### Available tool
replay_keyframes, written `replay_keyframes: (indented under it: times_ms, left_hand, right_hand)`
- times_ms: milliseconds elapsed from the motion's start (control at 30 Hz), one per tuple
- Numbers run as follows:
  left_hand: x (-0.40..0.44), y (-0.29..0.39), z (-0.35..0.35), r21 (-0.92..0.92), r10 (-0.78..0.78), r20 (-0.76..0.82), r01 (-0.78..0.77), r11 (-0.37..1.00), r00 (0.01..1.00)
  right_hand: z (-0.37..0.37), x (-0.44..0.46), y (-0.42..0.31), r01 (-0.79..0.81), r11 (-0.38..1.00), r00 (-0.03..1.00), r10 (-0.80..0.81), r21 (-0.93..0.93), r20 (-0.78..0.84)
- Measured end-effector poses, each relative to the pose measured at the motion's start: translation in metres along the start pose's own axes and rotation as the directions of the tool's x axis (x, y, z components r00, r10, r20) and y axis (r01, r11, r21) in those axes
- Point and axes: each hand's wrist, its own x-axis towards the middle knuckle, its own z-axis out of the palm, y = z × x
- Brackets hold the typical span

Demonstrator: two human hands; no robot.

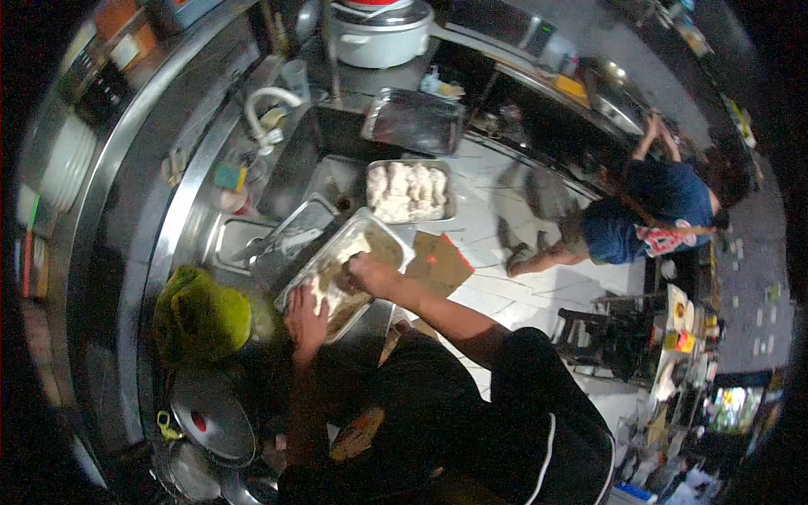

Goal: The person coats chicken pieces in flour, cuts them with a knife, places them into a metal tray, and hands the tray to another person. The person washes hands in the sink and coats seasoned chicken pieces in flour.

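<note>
A long metal tray (399, 235) lies at a slant in front of me, holding a white, floury-looking mass and a brownish patch. My left hand (307, 318) rests at its near left edge, fingers stretched over the white stuff. Inside the tray, my right hand (370, 275) is closed in a fist; whatever it grips is hidden under the fingers. Just beyond stands a second metal tray (453, 200), filled with several pale, white-coated pieces (408, 189) laid side by side.
A sink (273, 181) with a white faucet (268, 99) is at upper left. Nearby are a dark empty-looking pan (414, 122), a yellow-green cloth or bag (202, 316), a round lid (213, 418) and a large white cooker (380, 38). A co-worker (661, 210) stands at the far right counter.
</note>
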Motion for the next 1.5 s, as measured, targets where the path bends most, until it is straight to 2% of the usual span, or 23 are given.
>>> replay_keyframes:
  times_ms: [100, 200, 300, 400, 500, 600, 700, 767, 833, 933, 967, 1033, 1133, 1233, 1267, 1333, 1400, 1433, 1467, 1500]
  left_hand:
    - [0.003, 0.006, -0.01, -0.009, 0.032, -0.02, -0.032, 0.999, 0.999]
    - [0.003, 0.008, -0.015, -0.028, 0.052, -0.007, -0.052, 0.998, 0.999]
    - [0.004, 0.01, -0.015, -0.018, 0.07, -0.052, -0.071, 0.997, 0.996]
    - [0.004, 0.011, -0.015, -0.012, 0.08, -0.065, -0.081, 0.997, 0.995]
    - [0.006, 0.009, -0.014, -0.023, 0.063, -0.034, -0.064, 0.998, 0.997]
    - [0.005, 0.008, -0.009, -0.01, 0.069, -0.062, -0.07, 0.998, 0.996]
    - [0.004, 0.009, -0.008, -0.001, 0.06, -0.08, -0.06, 0.998, 0.995]
    - [0.006, 0.009, -0.005, 0.002, 0.047, -0.058, -0.047, 0.999, 0.997]
    - [0.009, 0.007, -0.003, 0.015, 0.031, -0.022, -0.03, 0.999, 0.999]
    - [0.012, 0.002, 0.002, 0.039, 0.069, -0.058, -0.067, 0.997, 0.996]
    - [0.012, 0.0, 0.004, 0.074, 0.064, -0.044, -0.06, 0.995, 0.997]
    - [0.012, 0.0, 0.006, 0.145, 0.053, -0.01, -0.051, 0.988, 0.999]
    - [0.011, -0.001, 0.007, 0.174, 0.133, -0.037, -0.125, 0.977, 0.99]
    - [0.023, 0.036, -0.031, 0.054, 0.067, 0.092, -0.072, 0.996, 0.994]
    - [0.026, 0.045, -0.038, 0.075, 0.039, 0.113, -0.047, 0.996, 0.993]
    - [0.031, 0.061, -0.047, 0.112, -0.019, 0.15, 0.002, 0.994, 0.989]
    - [0.035, 0.074, -0.057, 0.146, -0.076, 0.182, 0.049, 0.988, 0.98]
    - [0.037, 0.081, -0.063, 0.16, -0.106, 0.193, 0.075, 0.984, 0.975]
    - [0.04, 0.088, -0.073, 0.095, -0.066, 0.166, 0.051, 0.994, 0.984]
    - [0.043, 0.095, -0.084, 0.031, -0.03, 0.133, 0.027, 0.999, 0.991]
  right_hand:
    - [0.003, 0.0, 0.013, 0.002, 0.989, 0.994, 0.014, -0.146, 0.107]
    - [-0.015, -0.004, -0.003, 0.052, 0.985, 0.999, -0.05, -0.164, 0.016]
    - [-0.034, -0.002, -0.025, 0.019, 0.981, 0.993, 0.005, -0.194, 0.12]
    - [-0.032, -0.007, -0.012, -0.194, 0.98, 0.975, 0.196, -0.031, 0.102]
    - [-0.037, -0.014, -0.008, -0.156, 0.985, 0.987, 0.157, -0.075, 0.014]
    - [-0.075, -0.021, -0.038, -0.251, 0.968, 0.953, 0.251, 0.017, -0.17]
    - [-0.074, -0.036, 0.021, -0.495, 0.854, 0.785, 0.52, 0.163, -0.337]
    - [-0.134, -0.038, 0.001, -0.473, 0.776, 0.745, 0.605, 0.416, -0.282]
    - [-0.19, -0.036, -0.037, -0.416, 0.761, 0.694, 0.62, 0.498, -0.367]
    - [-0.204, -0.053, 0.071, -0.453, 0.755, 0.699, 0.631, 0.474, -0.336]
    - [-0.21, -0.05, 0.079, -0.431, 0.751, 0.691, 0.631, 0.5, -0.352]
    - [-0.224, -0.041, 0.078, -0.443, 0.706, 0.696, 0.659, 0.552, -0.285]
    - [-0.193, -0.043, 0.161, -0.429, 0.656, 0.706, 0.672, 0.621, -0.223]
    - [-0.177, -0.029, 0.172, -0.459, 0.673, 0.742, 0.649, 0.58, -0.167]
    - [-0.167, -0.032, 0.2, -0.496, 0.738, 0.789, 0.603, 0.457, -0.117]
    - [-0.149, -0.028, 0.219, -0.473, 0.618, 0.736, 0.669, 0.628, -0.104]
    - [-0.143, -0.029, 0.225, -0.52, 0.708, 0.742, 0.651, 0.477, -0.158]
    - [-0.147, -0.029, 0.222, -0.546, 0.811, 0.787, 0.582, 0.21, -0.203]
    - [-0.152, -0.027, 0.218, -0.524, 0.848, 0.838, 0.498, -0.077, -0.223]
    - [-0.16, -0.027, 0.215, -0.478, 0.87, 0.869, 0.446, -0.126, -0.214]
